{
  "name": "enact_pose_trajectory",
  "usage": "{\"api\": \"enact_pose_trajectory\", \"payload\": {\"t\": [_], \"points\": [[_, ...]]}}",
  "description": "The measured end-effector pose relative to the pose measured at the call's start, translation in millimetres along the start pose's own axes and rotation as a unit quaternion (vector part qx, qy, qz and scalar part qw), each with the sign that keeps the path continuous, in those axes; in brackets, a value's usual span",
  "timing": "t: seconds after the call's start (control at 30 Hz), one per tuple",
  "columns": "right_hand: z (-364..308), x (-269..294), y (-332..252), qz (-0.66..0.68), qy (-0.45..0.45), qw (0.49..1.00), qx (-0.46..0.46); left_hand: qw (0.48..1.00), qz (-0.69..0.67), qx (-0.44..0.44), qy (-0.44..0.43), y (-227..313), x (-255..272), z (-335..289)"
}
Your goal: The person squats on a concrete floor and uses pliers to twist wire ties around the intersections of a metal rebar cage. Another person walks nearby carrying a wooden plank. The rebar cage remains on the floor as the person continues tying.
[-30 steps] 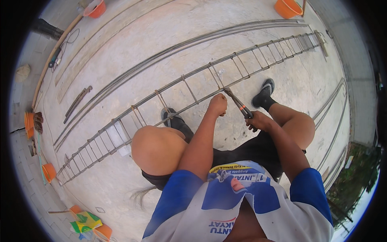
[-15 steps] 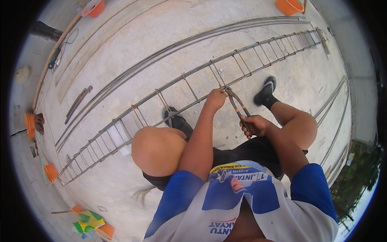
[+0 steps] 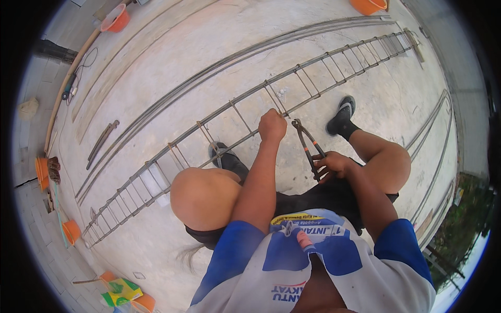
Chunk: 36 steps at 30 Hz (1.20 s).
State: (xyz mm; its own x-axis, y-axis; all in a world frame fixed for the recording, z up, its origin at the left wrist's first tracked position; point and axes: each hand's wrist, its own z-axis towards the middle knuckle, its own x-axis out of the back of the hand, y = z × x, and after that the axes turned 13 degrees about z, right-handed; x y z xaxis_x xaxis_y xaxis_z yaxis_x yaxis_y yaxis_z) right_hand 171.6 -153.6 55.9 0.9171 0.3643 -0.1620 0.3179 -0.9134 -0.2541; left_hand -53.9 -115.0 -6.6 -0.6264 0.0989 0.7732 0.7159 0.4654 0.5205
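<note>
A long ladder-like rebar cage [image 3: 232,103] lies slantwise across the concrete floor, its thin cross ties spaced along the bars. My left hand [image 3: 272,126] is a closed fist over the cage's near bar, beside a cross tie; what its fingers grip is hidden. In my right hand [image 3: 334,166] is a pair of pincers [image 3: 306,149] with dark handles and orange bands, the fingers around the handle ends. The pincers' jaws point toward the cage, just right of my left fist and slightly apart from the bar.
Loose long rods [image 3: 209,67] lie beyond the cage, and more rods [image 3: 428,128] lie at the right. My feet straddle the working spot, one shoe [image 3: 342,117] near the cage. Orange buckets [image 3: 116,20] stand around the edges; a power tool with a cord [image 3: 67,93] lies far left.
The pincers' jaws have come away from the near bar, down toward me, and my right fingers have loosened and spread on the handles. My left hand has closed into a tighter fist.
</note>
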Motion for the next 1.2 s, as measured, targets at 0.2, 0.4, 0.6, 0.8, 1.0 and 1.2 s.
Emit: {"api": "enact_pose_trajectory", "payload": {"t": [0.2, 0.4, 0.6, 0.8, 1.0, 1.2], "points": [[14, 16, 5, -0.040, 0.175, 0.981, 0.080, 0.993, 0.061, -0.081, -0.055, -4, -33, -24], [24, 15, 2, -0.224, 0.246, 0.917, 0.219, 0.991, -0.088, 0.009, 0.096, 13, -15, -13], [36, 4, -38, -0.328, 0.335, 0.832, 0.297, 0.977, -0.115, -0.174, 0.039, 48, -31, -39], [63, -8, -90, -0.310, 0.422, 0.778, 0.347, 0.953, -0.293, -0.050, 0.049, 19, 16, -8], [51, -38, -102, -0.404, 0.491, 0.546, 0.546, 0.809, -0.585, 0.036, -0.045, -2, 44, -1], [22, -84, -92, -0.111, 0.014, 0.906, 0.407, 0.781, -0.620, 0.011, -0.073, 10, 57, -2]]}}
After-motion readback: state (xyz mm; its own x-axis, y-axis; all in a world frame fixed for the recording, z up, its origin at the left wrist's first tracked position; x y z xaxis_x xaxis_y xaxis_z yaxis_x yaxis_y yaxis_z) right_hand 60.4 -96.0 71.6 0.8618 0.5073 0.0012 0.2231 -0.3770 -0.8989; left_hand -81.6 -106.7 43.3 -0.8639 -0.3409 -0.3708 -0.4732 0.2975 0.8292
